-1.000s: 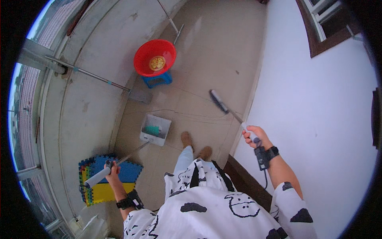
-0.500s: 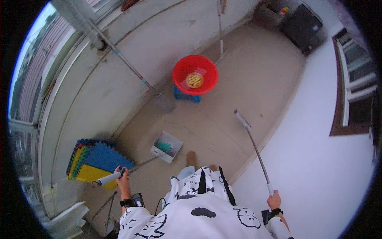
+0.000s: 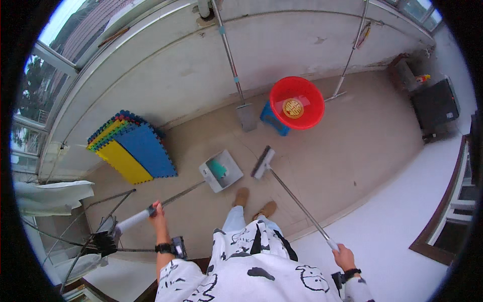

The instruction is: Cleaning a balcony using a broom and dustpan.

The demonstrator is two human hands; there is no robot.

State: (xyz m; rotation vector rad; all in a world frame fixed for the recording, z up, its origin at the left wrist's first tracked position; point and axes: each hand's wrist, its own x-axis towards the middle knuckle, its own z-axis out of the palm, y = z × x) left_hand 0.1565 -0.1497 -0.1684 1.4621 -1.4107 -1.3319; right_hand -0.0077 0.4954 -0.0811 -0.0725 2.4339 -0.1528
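My left hand is closed around the long handle of a grey dustpan, whose pan rests on the floor in front of my feet. A green piece shows in the pan; I cannot make out what it is. On the right, my right hand grips the end of a thin metal broom handle. The broom head is at the floor just right of the dustpan's opening, with a small gap between them.
Ahead, a red basin sits on a blue stool. Two long-handled tools, one a grey flat mop, lean on the far wall. Blue and yellow foam mats are stacked at left, near a dark metal rack. A black box stands far right.
The view has turned to the right. The broom head has swung left, from well off to the right to beside the dustpan. Both hands keep their holds.
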